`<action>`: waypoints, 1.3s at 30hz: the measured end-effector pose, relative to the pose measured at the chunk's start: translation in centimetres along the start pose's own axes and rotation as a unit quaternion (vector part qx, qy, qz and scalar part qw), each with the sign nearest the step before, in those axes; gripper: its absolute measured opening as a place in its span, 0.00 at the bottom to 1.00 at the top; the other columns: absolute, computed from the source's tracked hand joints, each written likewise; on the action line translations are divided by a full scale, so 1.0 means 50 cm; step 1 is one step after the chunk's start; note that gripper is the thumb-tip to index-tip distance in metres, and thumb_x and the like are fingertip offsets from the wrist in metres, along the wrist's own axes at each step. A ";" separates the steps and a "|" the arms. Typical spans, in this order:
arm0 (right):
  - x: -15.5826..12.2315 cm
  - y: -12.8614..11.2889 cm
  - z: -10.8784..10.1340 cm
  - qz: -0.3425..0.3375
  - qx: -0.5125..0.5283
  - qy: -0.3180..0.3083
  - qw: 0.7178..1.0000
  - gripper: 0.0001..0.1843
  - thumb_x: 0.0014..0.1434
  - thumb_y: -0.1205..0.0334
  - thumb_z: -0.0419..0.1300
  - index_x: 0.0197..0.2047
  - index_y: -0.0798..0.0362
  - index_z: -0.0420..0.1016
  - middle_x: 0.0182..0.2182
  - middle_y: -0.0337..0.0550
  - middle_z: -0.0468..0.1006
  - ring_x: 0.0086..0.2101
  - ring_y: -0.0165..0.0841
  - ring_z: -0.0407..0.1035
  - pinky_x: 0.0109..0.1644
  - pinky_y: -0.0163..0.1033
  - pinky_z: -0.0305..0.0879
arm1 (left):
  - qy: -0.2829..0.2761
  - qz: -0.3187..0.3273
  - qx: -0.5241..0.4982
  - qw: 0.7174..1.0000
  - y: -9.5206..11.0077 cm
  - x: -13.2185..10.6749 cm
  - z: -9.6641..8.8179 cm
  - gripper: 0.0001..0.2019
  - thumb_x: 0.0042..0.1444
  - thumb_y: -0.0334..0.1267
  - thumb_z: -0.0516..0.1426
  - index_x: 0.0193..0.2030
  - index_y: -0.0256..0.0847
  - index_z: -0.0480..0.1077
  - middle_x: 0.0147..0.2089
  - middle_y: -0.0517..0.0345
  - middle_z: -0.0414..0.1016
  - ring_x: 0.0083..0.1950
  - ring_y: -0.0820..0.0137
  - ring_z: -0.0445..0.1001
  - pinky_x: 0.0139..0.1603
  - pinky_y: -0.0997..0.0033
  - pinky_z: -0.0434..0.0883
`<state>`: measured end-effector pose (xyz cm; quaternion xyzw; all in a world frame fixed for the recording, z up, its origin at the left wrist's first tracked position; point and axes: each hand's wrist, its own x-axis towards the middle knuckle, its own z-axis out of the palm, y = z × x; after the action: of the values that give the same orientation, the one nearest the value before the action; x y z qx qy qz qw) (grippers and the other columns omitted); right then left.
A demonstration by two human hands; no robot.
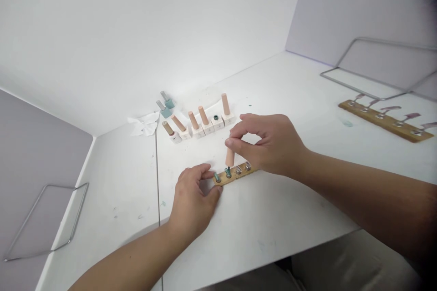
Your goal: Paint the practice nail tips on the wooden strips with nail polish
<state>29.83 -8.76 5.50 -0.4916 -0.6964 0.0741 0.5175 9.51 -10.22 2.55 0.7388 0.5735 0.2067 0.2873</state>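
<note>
Peach bottle cap [229, 157] is pinched between the right hand's [268, 143] thumb and fingers, just above a metal post [228, 173] on a wooden strip [220, 180] clasped at its end by the left hand [193, 195]. Tilting could jam the cap. Beyond the grip stand capped white bottles [208, 130].

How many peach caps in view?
6. Five top the white square bottles in the row: first cap, second cap, third cap, fourth cap, fifth cap. The sixth cap is pinched in the right hand, above the wooden strip. More could be hidden behind the hands.
</note>
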 end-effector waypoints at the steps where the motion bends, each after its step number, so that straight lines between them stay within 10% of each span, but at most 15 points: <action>1: 0.000 0.000 0.000 0.009 -0.001 -0.003 1.000 0.09 0.51 0.67 0.62 0.21 0.47 0.71 0.18 0.27 0.74 0.20 0.24 0.65 0.31 0.36 0.67 | 0.002 0.001 0.003 1.000 0.000 0.000 0.000 0.20 0.50 0.36 0.59 0.51 0.46 0.66 0.47 0.56 0.76 0.49 0.61 0.73 0.37 0.63 0.72; 39: -0.007 0.005 0.004 0.007 -0.021 0.007 1.000 0.09 0.53 0.65 0.61 0.22 0.47 0.73 0.22 0.32 0.76 0.26 0.28 0.71 0.37 0.40 0.72 | 0.015 0.037 0.026 0.999 -0.007 0.000 0.003 0.20 0.50 0.35 0.59 0.52 0.46 0.66 0.45 0.57 0.77 0.49 0.60 0.73 0.49 0.55 0.71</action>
<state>29.82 -8.82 5.04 -0.5073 -0.6911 0.0598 0.5113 9.34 -10.19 2.23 0.7635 0.5555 0.2133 0.2510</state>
